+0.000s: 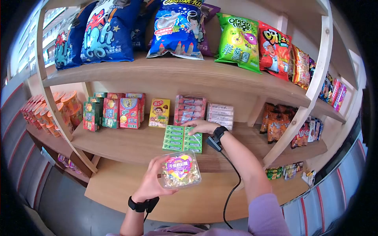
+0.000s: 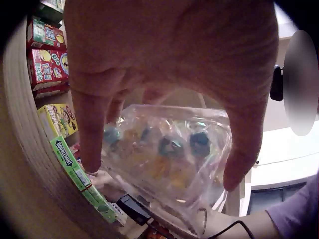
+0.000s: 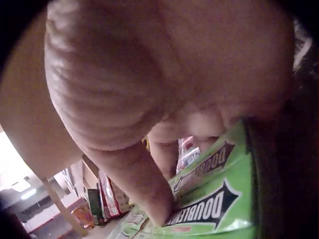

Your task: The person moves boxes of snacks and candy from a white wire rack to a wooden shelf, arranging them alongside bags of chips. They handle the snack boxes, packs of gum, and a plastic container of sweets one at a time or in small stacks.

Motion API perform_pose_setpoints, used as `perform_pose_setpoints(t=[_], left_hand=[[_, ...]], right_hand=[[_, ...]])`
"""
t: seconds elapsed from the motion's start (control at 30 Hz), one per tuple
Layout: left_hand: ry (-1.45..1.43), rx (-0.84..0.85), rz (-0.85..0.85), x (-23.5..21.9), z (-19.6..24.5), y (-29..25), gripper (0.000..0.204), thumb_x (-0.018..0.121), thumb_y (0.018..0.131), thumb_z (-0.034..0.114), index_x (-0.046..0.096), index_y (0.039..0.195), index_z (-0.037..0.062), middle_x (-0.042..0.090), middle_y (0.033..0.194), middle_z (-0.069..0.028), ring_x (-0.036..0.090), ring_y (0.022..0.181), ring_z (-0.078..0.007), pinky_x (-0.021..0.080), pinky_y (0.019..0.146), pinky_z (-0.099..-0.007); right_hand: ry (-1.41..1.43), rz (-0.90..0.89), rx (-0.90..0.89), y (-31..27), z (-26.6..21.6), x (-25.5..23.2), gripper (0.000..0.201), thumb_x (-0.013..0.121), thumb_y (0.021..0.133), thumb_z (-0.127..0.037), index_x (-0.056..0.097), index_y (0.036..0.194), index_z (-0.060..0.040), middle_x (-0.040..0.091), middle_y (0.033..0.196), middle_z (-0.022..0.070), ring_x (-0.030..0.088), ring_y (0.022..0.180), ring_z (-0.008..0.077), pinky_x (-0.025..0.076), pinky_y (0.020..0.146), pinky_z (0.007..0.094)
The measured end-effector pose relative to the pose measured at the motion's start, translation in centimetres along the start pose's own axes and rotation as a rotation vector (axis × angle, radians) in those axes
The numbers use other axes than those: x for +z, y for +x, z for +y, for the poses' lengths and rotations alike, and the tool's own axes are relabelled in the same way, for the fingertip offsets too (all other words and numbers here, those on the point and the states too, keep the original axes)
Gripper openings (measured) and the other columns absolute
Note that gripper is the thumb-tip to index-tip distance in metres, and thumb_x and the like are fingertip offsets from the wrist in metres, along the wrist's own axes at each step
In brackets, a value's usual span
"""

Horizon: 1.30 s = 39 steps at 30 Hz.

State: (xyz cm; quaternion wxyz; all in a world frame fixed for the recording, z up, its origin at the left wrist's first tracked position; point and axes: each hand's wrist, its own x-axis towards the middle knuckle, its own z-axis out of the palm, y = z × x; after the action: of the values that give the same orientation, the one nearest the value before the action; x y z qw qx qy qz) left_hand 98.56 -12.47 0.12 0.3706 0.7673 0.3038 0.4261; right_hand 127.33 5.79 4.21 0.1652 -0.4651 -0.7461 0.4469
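My left hand holds a clear plastic box of wrapped candies in front of the shelf, thumb and fingers spread around its sides. A purple and yellow label is on its lid. In the left wrist view the candies show through the plastic. On the middle shelf, green Doublemint gum packs stand in two columns. My right hand grips them at the top right, one digit on the printed face and other fingers over the upper edge.
Behind the gum stand a yellow box, pink packs and white packs. Red and green boxes are to the left. Chip bags line the upper shelf. A wooden post rises at right; a black cable trails from my right wrist.
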Motion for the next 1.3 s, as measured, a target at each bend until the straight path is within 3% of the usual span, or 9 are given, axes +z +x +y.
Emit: perform_pose_setpoints(t=[0.43,0.57,0.67,0.73,0.77,0.87,1.0,1.23,1.3], left_hand=[[0.075,0.026,-0.013,0.8,-0.3,0.1,0.098,0.086,0.053,0.02,0.037,0.137,0.008,0.036,0.135,-0.0142,0.043,0.124,-0.0286,0.05,0.091,-0.0408],[-0.046,-0.019,0.013,1.0,-0.2,0.0,0.099,0.087,0.053,0.019,0.036,0.137,0.0085,0.036,0.136,-0.0142,0.043,0.124,-0.0283,0.05,0.091,-0.0406],[-0.015,-0.037,0.014,0.8,0.2,-0.2,0.1,0.087,0.053,0.019,0.035,0.137,0.0092,0.036,0.136,-0.014,0.043,0.124,-0.0279,0.051,0.091,-0.0405],[-0.01,-0.016,0.014,0.7,0.2,-0.2,0.101,0.088,0.053,0.019,0.034,0.138,0.0095,0.035,0.136,-0.0138,0.043,0.125,-0.0278,0.051,0.091,-0.041],[-0.01,-0.014,0.016,0.6,0.1,-0.2,0.101,0.088,0.053,0.019,0.034,0.138,0.0095,0.035,0.136,-0.0138,0.043,0.125,-0.0278,0.051,0.091,-0.041],[-0.001,-0.038,0.017,0.3,-0.3,-0.4,0.102,0.088,0.052,0.018,0.034,0.138,0.0096,0.035,0.137,-0.0138,0.043,0.125,-0.0273,0.051,0.091,-0.0412],[-0.028,-0.061,0.014,-0.2,-0.8,-0.6,0.104,0.089,0.051,0.017,0.034,0.139,0.011,0.035,0.137,-0.013,0.042,0.126,-0.027,0.051,0.091,-0.041],[-0.003,-0.096,0.02,-0.9,-1.7,-1.2,0.104,0.089,0.05,0.017,0.034,0.139,0.0104,0.036,0.137,-0.0117,0.041,0.126,-0.0276,0.051,0.091,-0.0416],[-0.045,-0.103,0.017,-1.1,-2.1,-1.4,0.104,0.088,0.05,0.017,0.034,0.139,0.0105,0.036,0.137,-0.0117,0.041,0.126,-0.0276,0.05,0.091,-0.0416]], right_hand=[[-0.213,0.413,-0.269,0.7,1.4,-0.6,0.046,0.067,0.074,-0.003,0.062,0.12,-0.006,0.062,0.121,0.0137,0.057,0.111,0.0226,0.043,0.096,0.0308],[-0.599,0.61,-0.317,0.4,1.5,0.0,0.035,0.065,0.073,-0.002,0.068,0.108,-0.0091,0.064,0.105,0.0152,0.059,0.104,0.0302,0.044,0.093,0.0375],[-0.625,0.616,-0.311,0.3,1.6,0.4,0.032,0.067,0.077,-0.009,0.067,0.109,-0.0091,0.062,0.109,0.0142,0.051,0.111,0.0306,0.04,0.096,0.0385],[-0.748,0.697,-0.275,-0.8,1.0,1.6,0.051,0.072,0.077,-0.03,0.058,0.123,-0.0117,0.053,0.124,0.0148,0.045,0.119,0.0322,0.035,0.1,0.0422],[-0.75,0.697,-0.277,-1.6,0.6,2.2,0.051,0.072,0.077,-0.03,0.058,0.123,-0.0117,0.053,0.124,0.0148,0.045,0.119,0.0322,0.035,0.1,0.0422],[-0.896,0.479,-0.16,-3.0,0.4,3.9,0.113,0.076,0.06,-0.065,0.026,0.146,-0.0103,0.035,0.141,0.0211,0.031,0.131,0.0368,0.021,0.107,0.0523],[-0.84,0.229,0.019,-4.9,-0.4,4.8,0.12,0.078,0.06,-0.061,0.014,0.149,-0.0108,0.032,0.143,0.0236,0.027,0.133,0.0416,0.02,0.109,0.0498],[-0.745,0.215,0.07,-4.5,-0.3,4.4,0.115,0.082,0.058,-0.051,0.02,0.147,-0.0127,0.032,0.141,0.0241,0.027,0.131,0.0422,0.021,0.109,0.0504],[-0.741,0.347,-0.064,-4.6,-0.4,4.9,0.108,0.085,0.053,-0.044,0.03,0.141,-0.0128,0.035,0.136,0.023,0.028,0.129,0.0413,0.022,0.109,0.0504]])
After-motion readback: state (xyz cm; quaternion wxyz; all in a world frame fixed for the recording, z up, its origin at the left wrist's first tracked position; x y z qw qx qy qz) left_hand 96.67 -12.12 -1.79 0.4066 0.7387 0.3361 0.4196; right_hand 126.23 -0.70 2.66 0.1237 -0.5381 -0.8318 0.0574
